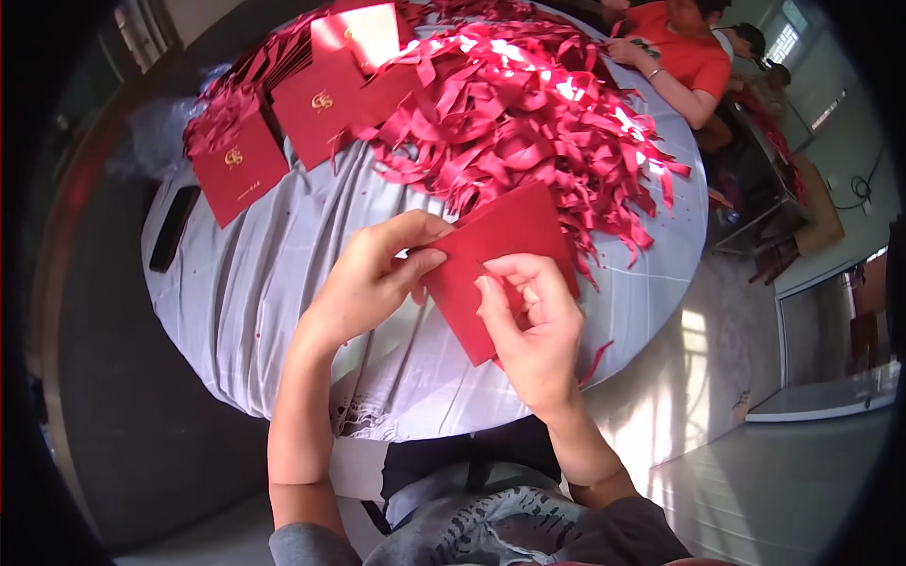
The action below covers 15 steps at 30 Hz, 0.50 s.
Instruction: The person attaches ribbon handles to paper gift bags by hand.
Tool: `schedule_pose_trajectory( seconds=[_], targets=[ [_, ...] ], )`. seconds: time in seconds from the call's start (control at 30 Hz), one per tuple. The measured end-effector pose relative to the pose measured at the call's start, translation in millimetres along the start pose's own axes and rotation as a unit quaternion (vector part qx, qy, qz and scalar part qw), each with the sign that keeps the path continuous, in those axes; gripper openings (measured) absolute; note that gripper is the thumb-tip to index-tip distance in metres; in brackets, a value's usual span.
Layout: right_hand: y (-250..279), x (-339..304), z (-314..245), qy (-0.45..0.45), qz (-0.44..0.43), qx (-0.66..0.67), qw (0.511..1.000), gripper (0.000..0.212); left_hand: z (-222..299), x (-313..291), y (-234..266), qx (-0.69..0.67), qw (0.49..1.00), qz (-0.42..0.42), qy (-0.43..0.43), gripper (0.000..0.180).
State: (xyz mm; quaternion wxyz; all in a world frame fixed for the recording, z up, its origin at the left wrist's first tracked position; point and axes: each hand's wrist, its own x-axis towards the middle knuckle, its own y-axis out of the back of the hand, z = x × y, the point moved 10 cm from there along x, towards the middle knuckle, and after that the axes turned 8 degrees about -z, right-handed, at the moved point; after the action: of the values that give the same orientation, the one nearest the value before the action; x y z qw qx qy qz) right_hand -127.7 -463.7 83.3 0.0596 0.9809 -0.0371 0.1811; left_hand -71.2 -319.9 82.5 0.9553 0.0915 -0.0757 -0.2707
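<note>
A flat red paper bag (505,231) lies tilted in front of me, above the table's near part. My left hand (370,274) pinches its left edge between thumb and fingers. Over the bag's face, my right hand (540,325) is closed with thumb and fingertips close together. Whatever sits between those fingertips is too small or hidden to make out. A thin red ribbon end (596,363) sticks out beside my right wrist. Just beyond the bag rises a large heap of loose red ribbons (510,123).
Red bags with gold emblems (241,174) lie at the far left, with a stack behind them. A black phone (176,228) rests near the left rim of the round table, on its pale cloth (283,311). Another person in an orange-red shirt (684,47) sits at the far right.
</note>
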Motion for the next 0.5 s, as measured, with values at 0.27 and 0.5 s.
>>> schedule_pose_trajectory(
  seconds=[0.27, 0.5],
  targets=[
    [-7.7, 6.5, -0.6, 0.065, 0.006, -0.086, 0.994, 0.014, 5.7, -6.9, -4.9, 0.017, 0.999, -0.033, 0.005, 0.018],
    [-10.2, 7.5, -11.8, 0.104, 0.021, -0.102, 0.989, 0.014, 15.6, -8.7, -6.5, 0.069, 0.997, -0.019, -0.032, 0.017]
  ],
)
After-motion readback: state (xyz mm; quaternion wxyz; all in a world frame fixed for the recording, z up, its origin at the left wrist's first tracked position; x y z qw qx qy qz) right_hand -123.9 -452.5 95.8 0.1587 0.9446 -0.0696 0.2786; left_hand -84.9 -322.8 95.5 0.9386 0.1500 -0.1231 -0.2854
